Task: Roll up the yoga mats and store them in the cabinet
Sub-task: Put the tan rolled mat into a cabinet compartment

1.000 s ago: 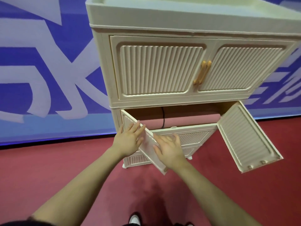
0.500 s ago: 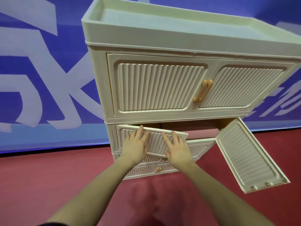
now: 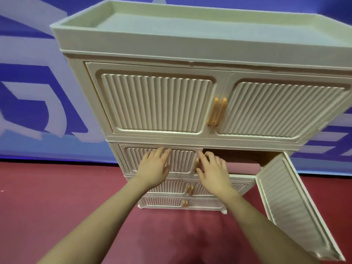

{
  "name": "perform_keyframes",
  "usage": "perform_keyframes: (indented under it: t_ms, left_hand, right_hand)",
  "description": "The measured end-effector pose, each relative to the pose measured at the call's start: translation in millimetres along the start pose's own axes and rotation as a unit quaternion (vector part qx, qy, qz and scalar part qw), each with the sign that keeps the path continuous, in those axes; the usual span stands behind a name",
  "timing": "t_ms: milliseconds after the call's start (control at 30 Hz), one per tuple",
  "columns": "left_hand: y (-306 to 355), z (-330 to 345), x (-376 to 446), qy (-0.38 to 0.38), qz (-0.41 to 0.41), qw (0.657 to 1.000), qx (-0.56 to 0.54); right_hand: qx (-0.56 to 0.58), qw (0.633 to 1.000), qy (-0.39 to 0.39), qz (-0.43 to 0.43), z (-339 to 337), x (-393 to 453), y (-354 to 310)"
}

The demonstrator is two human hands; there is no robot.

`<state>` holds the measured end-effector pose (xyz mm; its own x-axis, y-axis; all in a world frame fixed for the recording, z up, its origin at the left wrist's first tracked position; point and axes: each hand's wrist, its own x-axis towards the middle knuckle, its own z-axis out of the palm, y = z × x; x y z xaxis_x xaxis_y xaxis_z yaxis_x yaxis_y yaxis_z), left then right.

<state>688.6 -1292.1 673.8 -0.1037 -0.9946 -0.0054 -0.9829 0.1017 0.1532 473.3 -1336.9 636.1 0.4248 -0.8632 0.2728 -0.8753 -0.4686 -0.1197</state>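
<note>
A cream ribbed cabinet (image 3: 190,54) stands against a blue wall. In its second tier, the left door (image 3: 182,161) sits flush and closed, while the right door (image 3: 291,212) hangs wide open. A rolled pink yoga mat (image 3: 243,167) lies inside the open compartment. My left hand (image 3: 154,168) presses flat on the left door with straight fingers. My right hand (image 3: 213,172) rests with spread fingers at that door's right edge, over its orange handle (image 3: 197,161).
The top tier's two doors are closed, with orange handles (image 3: 218,111) at the centre. Two lower tiers with closed doors sit beneath my hands. A shallow tray (image 3: 133,21) forms the cabinet top. Red carpet (image 3: 57,197) covers the floor.
The left door of the second tier has swung from wide open to closed under both my hands. The camera has come closer to the cabinet.
</note>
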Motion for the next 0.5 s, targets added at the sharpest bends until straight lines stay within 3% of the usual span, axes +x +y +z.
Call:
perform_keyframes:
  t_ms: [67, 167, 500]
  left_hand:
    - [29, -1, 2, 0.047, 0.014, 0.999, -0.010]
    - [86, 0, 7, 0.057, 0.028, 0.997, -0.034]
    - [252, 36, 38, -0.009, 0.093, 0.991, -0.095]
  right_hand:
    - [0.031, 0.999, 0.025, -0.004, -15, -11, 27]
    - [0.044, 0.998, 0.047, -0.008, -44, -30, 82]
    - [0.024, 0.997, 0.039, 0.062, -87, -102, 235]
